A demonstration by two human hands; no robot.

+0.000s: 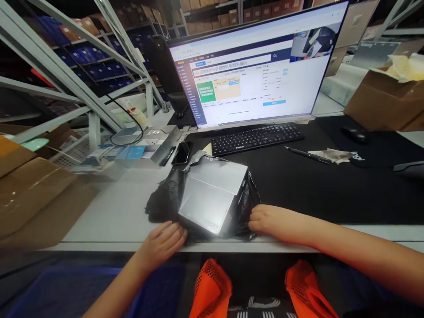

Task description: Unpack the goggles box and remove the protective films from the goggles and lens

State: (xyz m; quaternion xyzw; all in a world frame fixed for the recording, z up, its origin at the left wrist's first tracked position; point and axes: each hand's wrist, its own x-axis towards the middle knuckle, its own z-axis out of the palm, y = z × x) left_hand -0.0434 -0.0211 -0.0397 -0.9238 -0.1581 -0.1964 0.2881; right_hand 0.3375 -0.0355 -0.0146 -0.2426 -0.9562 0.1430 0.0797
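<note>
A grey flat box lies on crumpled black plastic wrap at the near edge of the white desk. My left hand rests on the black wrap at the box's near left corner, fingers curled onto the plastic. My right hand presses against the box's near right side, its fingers closed on the black wrap there.
Behind the box stand a black keyboard and a lit monitor. A phone, a pen and a mouse lie on the black mat. Cardboard boxes sit at the left and at the right. Orange mesh fabric hangs below the desk edge.
</note>
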